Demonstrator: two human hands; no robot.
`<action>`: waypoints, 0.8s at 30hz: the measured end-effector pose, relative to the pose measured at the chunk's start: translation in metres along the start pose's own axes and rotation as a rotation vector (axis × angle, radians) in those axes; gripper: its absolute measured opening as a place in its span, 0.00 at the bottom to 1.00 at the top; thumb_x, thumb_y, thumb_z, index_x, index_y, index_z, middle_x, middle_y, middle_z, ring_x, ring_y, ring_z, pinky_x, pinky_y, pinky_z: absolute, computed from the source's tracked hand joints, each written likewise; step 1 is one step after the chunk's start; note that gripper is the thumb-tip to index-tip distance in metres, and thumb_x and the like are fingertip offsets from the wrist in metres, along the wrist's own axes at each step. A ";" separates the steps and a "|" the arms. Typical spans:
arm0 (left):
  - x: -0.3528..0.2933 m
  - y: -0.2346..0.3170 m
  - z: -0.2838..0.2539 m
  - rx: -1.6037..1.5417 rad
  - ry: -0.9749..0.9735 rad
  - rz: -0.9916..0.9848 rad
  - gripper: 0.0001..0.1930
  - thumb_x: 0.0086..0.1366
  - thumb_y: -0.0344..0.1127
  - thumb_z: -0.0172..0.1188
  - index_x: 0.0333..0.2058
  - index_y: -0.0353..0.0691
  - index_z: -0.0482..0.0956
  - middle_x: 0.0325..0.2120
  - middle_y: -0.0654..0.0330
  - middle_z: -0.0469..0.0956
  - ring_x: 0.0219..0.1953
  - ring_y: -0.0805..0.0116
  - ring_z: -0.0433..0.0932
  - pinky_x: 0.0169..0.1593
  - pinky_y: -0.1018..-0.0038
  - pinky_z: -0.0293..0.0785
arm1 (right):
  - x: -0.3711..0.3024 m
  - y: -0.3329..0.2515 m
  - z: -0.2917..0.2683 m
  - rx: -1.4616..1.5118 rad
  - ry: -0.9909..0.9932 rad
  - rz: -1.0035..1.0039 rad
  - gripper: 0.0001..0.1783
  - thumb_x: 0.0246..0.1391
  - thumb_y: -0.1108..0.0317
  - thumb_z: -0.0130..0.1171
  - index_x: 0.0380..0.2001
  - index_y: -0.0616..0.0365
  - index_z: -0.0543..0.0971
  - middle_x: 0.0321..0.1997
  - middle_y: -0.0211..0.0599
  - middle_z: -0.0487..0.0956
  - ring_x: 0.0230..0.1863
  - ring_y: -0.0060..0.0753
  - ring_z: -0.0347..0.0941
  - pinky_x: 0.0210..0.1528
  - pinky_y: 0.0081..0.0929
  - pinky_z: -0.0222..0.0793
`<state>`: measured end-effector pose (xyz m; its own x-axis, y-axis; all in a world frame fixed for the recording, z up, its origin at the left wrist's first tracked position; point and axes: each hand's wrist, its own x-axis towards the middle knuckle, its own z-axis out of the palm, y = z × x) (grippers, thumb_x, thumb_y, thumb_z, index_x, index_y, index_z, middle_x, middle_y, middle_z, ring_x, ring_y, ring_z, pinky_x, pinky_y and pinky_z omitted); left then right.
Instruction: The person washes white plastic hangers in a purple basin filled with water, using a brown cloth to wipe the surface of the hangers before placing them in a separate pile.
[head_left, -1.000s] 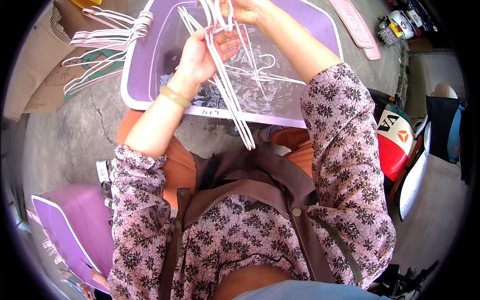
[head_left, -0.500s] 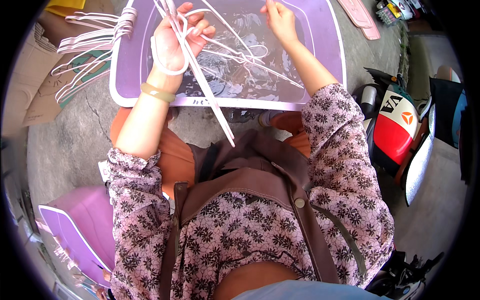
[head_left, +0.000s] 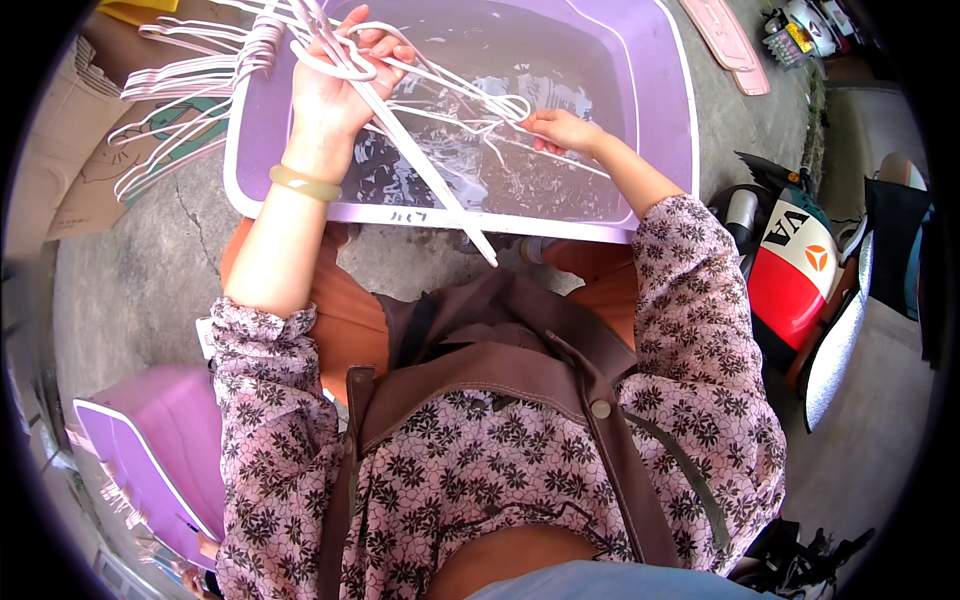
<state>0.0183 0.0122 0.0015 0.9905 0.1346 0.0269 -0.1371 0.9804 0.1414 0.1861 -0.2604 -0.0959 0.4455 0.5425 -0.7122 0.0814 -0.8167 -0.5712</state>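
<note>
While several slender, pale pink hangers (head_left: pixel 429 168) slant across the near part of a purple tub (head_left: pixel 668 90), their straight lengths crossing its rim toward the wearer, the left hand (head_left: pixel 328 98) holds them, palm turned up, fingers loosely curled among the rounded hooks. At the looped end of another hanger, the right hand (head_left: pixel 566 132) makes a narrow pinch, thumb and fingertip on the thin curve, over the water (head_left: pixel 575 195). The hangers look smooth and glossy; the tub, rounded at its corners, has a whitish rim, and broken reflections ripple over its cloudy grey water.

By the tub's left edge a bundle of similar hangers (head_left: pixel 258 52) fans outward, hooks gathered tightly, above creased brown cardboard (head_left: pixel 75 165) with green printing. A smooth, yellowish bangle (head_left: pixel 305 183) circles the left wrist; the sleeves are thin floral cloth, and a matte brown apron (head_left: pixel 470 372) covers orange trousers (head_left: pixel 345 335).

Underneath lies rough grey concrete (head_left: pixel 140 290), cracked at left. Flat pink panels (head_left: pixel 728 45) rest on it at upper right, a glossy red-and-white shell (head_left: pixel 790 290) stands at right, and a second purple tub (head_left: pixel 175 430) is tilted at lower left.
</note>
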 end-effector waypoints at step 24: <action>-0.004 -0.036 -0.008 -0.348 0.073 -0.495 0.15 0.65 0.41 0.42 0.30 0.31 0.65 0.19 0.61 0.59 0.10 0.75 0.52 0.17 0.79 0.51 | -0.087 -0.125 -0.013 -1.331 0.535 -0.259 0.09 0.47 0.65 0.52 0.28 0.51 0.82 0.27 0.38 0.80 0.31 0.37 0.78 0.32 0.33 0.72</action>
<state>0.0189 -0.0226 -0.0112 0.9355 -0.3522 -0.0292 0.3385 0.9167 -0.2123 0.1483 -0.2082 0.0427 0.5377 0.8063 -0.2466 0.8258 -0.4444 0.3473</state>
